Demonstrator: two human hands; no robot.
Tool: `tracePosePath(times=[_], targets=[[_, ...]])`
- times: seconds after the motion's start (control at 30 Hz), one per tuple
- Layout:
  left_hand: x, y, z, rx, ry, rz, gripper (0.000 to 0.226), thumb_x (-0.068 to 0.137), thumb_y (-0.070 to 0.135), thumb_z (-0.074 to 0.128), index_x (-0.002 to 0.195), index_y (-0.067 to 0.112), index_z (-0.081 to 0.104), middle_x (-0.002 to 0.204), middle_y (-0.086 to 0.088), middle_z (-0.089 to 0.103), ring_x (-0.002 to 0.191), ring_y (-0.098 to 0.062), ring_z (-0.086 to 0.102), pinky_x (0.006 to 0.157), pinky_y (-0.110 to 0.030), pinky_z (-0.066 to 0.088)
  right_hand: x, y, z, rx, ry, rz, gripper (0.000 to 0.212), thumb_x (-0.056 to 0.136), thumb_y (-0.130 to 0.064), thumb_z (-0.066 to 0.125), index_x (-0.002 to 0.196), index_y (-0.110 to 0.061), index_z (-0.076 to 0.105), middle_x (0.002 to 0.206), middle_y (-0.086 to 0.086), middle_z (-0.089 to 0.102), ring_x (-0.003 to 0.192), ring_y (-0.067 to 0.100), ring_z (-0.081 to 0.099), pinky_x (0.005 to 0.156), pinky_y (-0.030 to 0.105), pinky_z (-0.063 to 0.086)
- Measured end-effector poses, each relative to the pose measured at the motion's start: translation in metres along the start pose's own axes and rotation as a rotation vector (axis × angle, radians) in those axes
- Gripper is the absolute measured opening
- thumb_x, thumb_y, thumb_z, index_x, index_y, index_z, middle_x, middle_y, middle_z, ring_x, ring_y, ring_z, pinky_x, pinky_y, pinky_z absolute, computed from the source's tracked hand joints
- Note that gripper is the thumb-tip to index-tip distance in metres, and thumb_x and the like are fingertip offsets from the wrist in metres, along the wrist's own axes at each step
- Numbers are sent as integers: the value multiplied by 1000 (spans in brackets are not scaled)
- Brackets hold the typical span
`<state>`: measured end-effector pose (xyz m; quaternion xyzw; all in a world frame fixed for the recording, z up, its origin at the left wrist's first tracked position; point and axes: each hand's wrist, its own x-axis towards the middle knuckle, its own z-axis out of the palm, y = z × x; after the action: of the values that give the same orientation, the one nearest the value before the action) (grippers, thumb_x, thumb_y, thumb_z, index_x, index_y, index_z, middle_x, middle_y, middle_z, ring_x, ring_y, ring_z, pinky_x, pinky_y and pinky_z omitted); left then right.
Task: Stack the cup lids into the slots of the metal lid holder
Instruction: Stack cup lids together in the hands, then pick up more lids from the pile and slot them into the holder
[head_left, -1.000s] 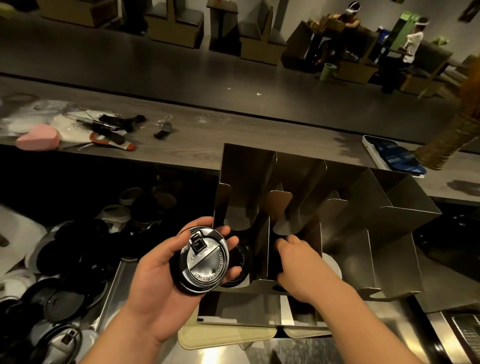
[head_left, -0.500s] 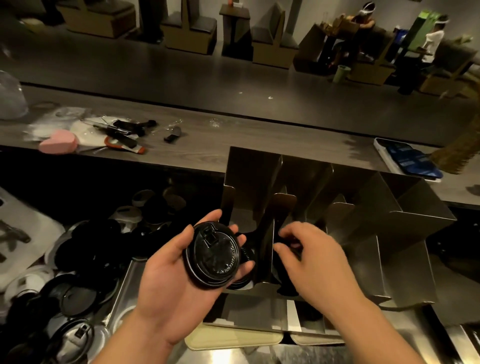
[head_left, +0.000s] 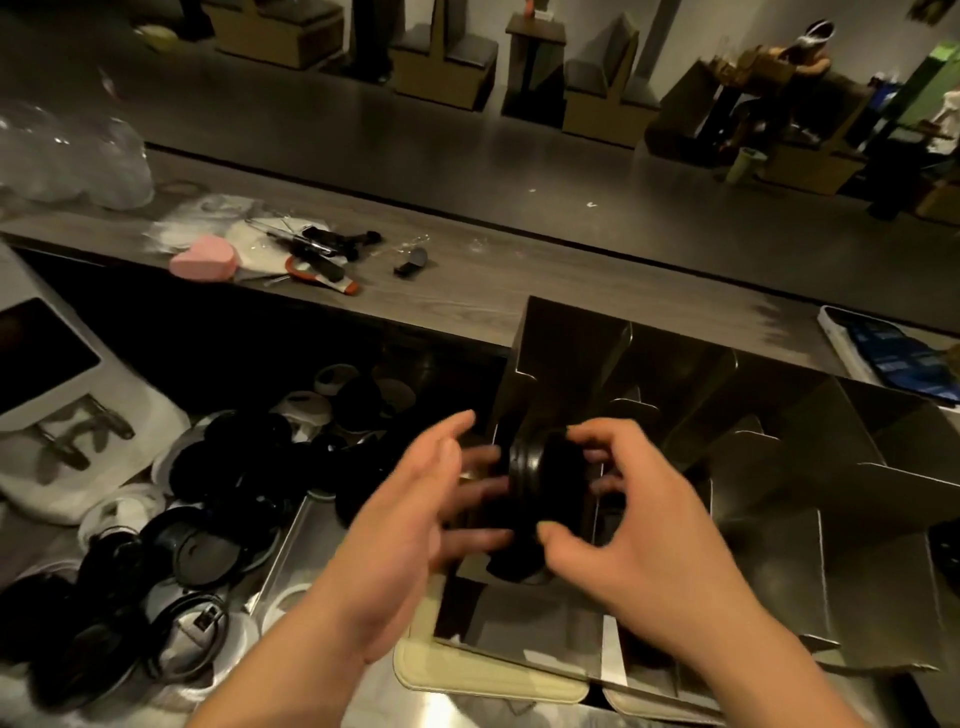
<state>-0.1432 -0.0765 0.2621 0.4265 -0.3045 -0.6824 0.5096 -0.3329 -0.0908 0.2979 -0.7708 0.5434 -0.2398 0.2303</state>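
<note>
A small stack of black cup lids (head_left: 540, 483) stands on edge in front of the left slot of the metal lid holder (head_left: 779, 493). My right hand (head_left: 639, 525) grips the stack from the right, thumb below and fingers over the top. My left hand (head_left: 415, 519) is just left of the stack with its fingers spread, the fingertips touching or almost touching the lids; motion blur hides which. A heap of loose black and white lids (head_left: 208, 519) lies at the lower left.
A wooden counter (head_left: 467, 291) runs behind the holder, with a pink heart-shaped box (head_left: 205, 257), tools (head_left: 322, 249) and plastic wrap (head_left: 72, 156) on it. A phone or tray (head_left: 893, 358) lies at the right. A tablet (head_left: 36, 348) sits far left. People sit in the far background.
My left hand has brought its lid to the right against the holder, and my right hand has risen from the slot to grip the lids. The view has shifted right and down.
</note>
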Motion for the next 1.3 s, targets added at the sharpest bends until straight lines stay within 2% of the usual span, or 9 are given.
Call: tracePosePath(times=[0.13, 0.33, 0.47, 0.6, 0.73, 0.93, 1.1, 1.2, 1.3], targets=[[8, 8, -48, 66, 359, 186, 16, 99, 17, 53, 94, 14, 69, 92, -14, 68, 78, -25, 67, 61, -36, 51, 5, 3, 4, -317, -107, 4, 66, 77, -46, 74, 132, -40, 37, 119, -29, 43, 113, -4, 42, 94, 11, 40], [7, 2, -100, 173, 553, 238, 18, 95, -3, 54, 93, 12, 62, 83, -10, 67, 71, -20, 61, 61, -32, 48, 24, 8, 47, -628, -348, -48, 61, 84, -33, 67, 136, -23, 38, 129, -4, 50, 117, 15, 47, 100, 26, 44], [7, -34, -153, 595, 626, 97, 26, 88, -2, 61, 96, 23, 63, 96, -5, 69, 84, -28, 65, 74, -43, 54, 35, 18, 67, -691, -438, -13, 54, 85, -28, 67, 132, -19, 42, 126, 1, 52, 116, 20, 52, 96, 29, 47], [8, -97, -195, 1399, 391, -33, 51, 77, 20, 68, 124, 28, 52, 119, -1, 57, 109, -27, 57, 89, -40, 49, 37, 21, 78, -752, -492, 10, 62, 85, -30, 69, 137, -16, 39, 126, 3, 43, 112, 21, 55, 90, 28, 48], [19, -148, -193, 1761, 185, -298, 91, 81, 41, 69, 153, 27, 16, 158, -10, 22, 146, -34, 19, 114, -46, 30, 42, 18, 81, -759, -484, 23, 66, 84, -27, 70, 140, -17, 37, 125, 1, 41, 110, 20, 56, 86, 28, 50], [35, -183, -206, 2132, 39, -471, 80, 89, 10, 42, 157, 14, 1, 162, -18, 16, 150, -46, -2, 117, -64, 9, 39, 22, 77, -757, -435, 2, 63, 88, -25, 67, 144, -23, 39, 128, -4, 44, 118, 16, 45, 98, 25, 42], [38, -181, -215, 1846, 165, -220, 67, 80, 26, 62, 142, 27, 35, 141, 1, 42, 135, -26, 38, 121, -51, 16, 31, 21, 67, -622, -222, 7, 43, 89, -30, 68, 130, -27, 55, 118, -10, 57, 109, 10, 51, 92, 22, 44], [36, -148, -196, 1089, 354, -77, 74, 69, 34, 86, 131, 31, 45, 128, 6, 43, 111, -14, 53, 90, -27, 50, 24, 19, 58, -462, 23, 18, 22, 84, -25, 74, 105, -26, 67, 93, -14, 63, 86, 5, 52, 75, 11, 36], [29, -93, -164, 495, 378, 30, 76, 59, 21, 94, 121, 38, 53, 126, 3, 50, 107, -18, 59, 73, -24, 56, 13, 18, 55, -303, 89, -46, 20, 83, -27, 72, 101, -29, 64, 91, -20, 60, 87, 0, 56, 76, 9, 39]])
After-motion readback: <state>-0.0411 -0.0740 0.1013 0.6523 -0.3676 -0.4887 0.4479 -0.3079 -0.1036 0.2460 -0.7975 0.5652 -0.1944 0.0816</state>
